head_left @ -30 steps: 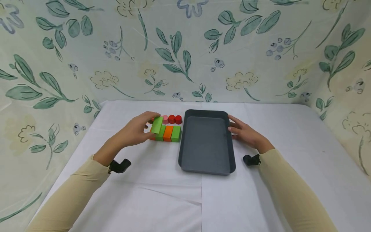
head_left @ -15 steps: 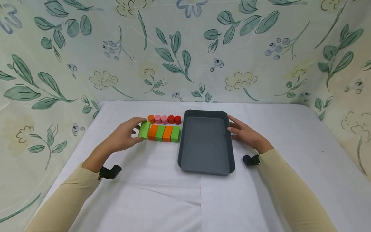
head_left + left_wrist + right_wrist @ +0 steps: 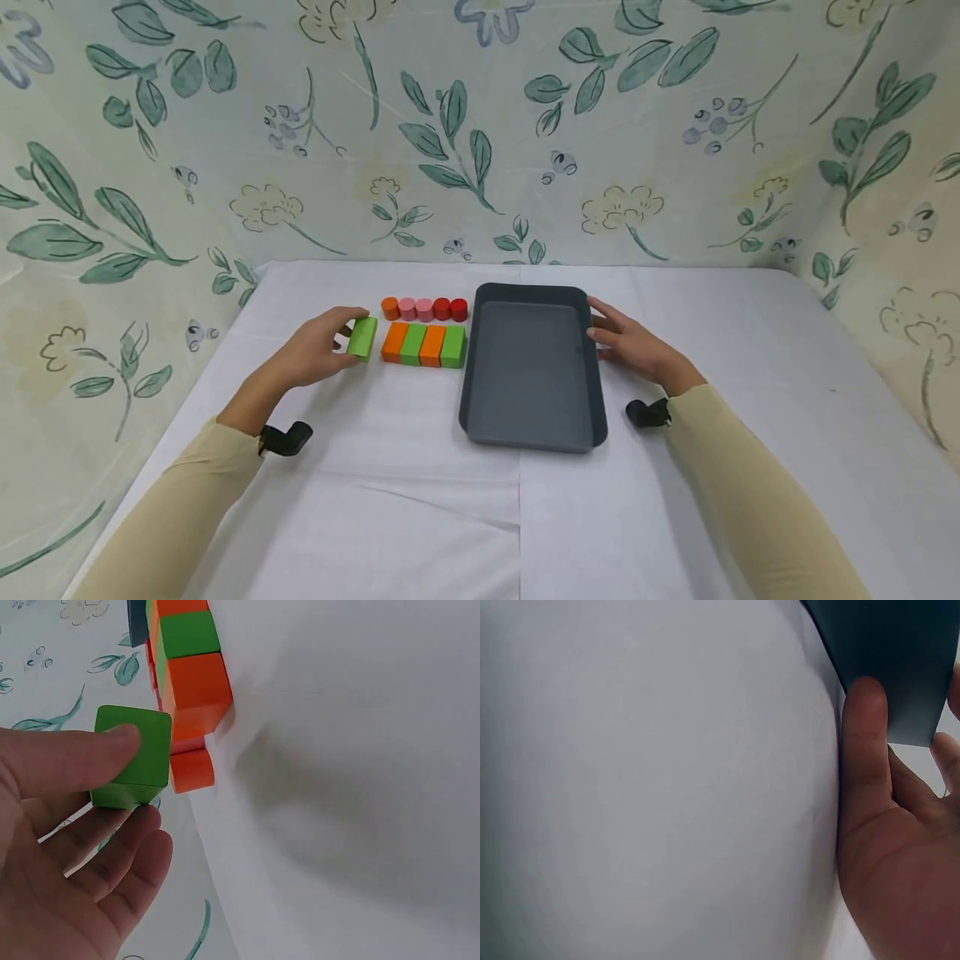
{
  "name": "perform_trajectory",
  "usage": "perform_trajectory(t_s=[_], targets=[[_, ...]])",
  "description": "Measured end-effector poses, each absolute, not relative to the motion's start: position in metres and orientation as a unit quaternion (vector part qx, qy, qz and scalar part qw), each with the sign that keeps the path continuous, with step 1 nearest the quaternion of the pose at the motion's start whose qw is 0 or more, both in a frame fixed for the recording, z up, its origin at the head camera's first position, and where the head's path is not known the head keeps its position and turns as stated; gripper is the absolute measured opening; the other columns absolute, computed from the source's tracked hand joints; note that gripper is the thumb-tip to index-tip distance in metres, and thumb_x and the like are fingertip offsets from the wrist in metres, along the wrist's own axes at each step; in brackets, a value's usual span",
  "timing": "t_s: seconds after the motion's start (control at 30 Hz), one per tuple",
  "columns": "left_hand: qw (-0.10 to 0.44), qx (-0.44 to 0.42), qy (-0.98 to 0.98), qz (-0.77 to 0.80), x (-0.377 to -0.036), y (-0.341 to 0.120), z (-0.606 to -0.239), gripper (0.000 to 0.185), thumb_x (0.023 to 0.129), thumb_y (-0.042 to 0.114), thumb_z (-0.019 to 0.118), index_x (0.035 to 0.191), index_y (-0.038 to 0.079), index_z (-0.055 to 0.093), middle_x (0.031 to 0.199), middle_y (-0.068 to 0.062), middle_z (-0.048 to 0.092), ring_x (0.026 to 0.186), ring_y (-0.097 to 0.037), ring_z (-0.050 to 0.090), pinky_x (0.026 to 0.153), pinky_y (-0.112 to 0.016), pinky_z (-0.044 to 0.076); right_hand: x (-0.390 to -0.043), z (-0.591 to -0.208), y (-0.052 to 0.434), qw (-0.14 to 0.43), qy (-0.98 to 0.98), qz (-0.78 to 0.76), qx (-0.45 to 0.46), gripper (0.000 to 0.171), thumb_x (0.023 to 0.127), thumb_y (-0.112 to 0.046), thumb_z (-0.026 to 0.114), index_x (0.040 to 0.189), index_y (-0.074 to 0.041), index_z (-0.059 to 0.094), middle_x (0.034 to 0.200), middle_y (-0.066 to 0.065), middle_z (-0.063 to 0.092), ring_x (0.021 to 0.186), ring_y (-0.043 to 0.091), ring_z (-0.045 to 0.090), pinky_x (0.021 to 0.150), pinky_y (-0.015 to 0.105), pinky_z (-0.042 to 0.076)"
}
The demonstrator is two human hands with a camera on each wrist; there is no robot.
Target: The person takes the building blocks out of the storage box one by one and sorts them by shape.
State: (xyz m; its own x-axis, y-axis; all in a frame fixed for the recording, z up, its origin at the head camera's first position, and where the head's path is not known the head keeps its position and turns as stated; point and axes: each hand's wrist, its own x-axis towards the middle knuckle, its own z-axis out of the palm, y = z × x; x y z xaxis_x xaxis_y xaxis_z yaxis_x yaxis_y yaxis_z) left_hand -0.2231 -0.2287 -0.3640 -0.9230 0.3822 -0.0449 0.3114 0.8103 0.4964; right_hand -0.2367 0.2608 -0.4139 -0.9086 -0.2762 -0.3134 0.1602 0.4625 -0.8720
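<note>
My left hand (image 3: 309, 348) pinches a green rectangular block (image 3: 362, 338) between thumb and fingers, left of a row of blocks. In the left wrist view the thumb presses one face of the green block (image 3: 150, 754), with fingertips at its opposite side. The row holds two orange blocks, such as the leftmost orange block (image 3: 394, 342), alternating with two green ones. My right hand (image 3: 636, 348) rests against the right side of a dark grey baking tray (image 3: 532, 375), fingers extended. In the right wrist view the thumb lies along the tray's outer wall (image 3: 900, 652).
Behind the blocks stands a row of short cylinders: an orange cylinder (image 3: 390, 309) at the left end, then pink ones, then red ones. The row of blocks sits just left of the tray. A white cloth (image 3: 420, 533) covers the table; a floral curtain (image 3: 480, 125) hangs behind.
My left hand has carried the green block leftward, from over the row to beside its left end. The orange cylinder and left orange block now show fully. My right hand stays at the tray.
</note>
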Motion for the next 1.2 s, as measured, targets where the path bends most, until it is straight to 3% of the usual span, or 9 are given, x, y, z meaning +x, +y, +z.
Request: perform_trajectory(t_s=[0.63,0.97,1.2], targets=[[0.133,0.13,0.955,0.233,-0.264,-0.225,-0.394,0.068,0.088,0.009,0.068,0.15,0.009,0.04,0.149,-0.02,0.046,0.123,-0.039,0.053,0.104,-0.053,0.049,-0.236,-0.411,0.258,0.206,0.826,-0.523,-0.039,0.07,0.104,-0.023,0.045,0.16,-0.032,0.004,0.168,0.016,0.009,0.151,0.041,0.025,0.117,0.056,0.034],[0.187,0.111,0.943,0.252,-0.266,-0.22,-0.389,0.071,0.088,0.008,0.064,0.153,0.014,0.036,0.154,-0.02,0.039,0.127,-0.04,0.049,0.108,-0.056,0.045,-0.238,-0.415,0.261,0.206,0.822,-0.529,-0.034,0.071,0.105,-0.025,0.046,0.16,-0.035,0.003,0.168,0.015,0.009,0.152,0.04,0.023,0.118,0.056,0.033],[0.186,0.118,0.942,0.254,-0.265,-0.217,-0.389,0.072,0.088,0.011,0.066,0.153,0.013,0.036,0.154,-0.019,0.039,0.126,-0.04,0.049,0.108,-0.056,0.045,-0.237,-0.415,0.261,0.205,0.822,-0.53,-0.037,0.07,0.105,-0.025,0.046,0.16,-0.037,0.004,0.168,0.013,0.01,0.152,0.039,0.024,0.117,0.056,0.034]])
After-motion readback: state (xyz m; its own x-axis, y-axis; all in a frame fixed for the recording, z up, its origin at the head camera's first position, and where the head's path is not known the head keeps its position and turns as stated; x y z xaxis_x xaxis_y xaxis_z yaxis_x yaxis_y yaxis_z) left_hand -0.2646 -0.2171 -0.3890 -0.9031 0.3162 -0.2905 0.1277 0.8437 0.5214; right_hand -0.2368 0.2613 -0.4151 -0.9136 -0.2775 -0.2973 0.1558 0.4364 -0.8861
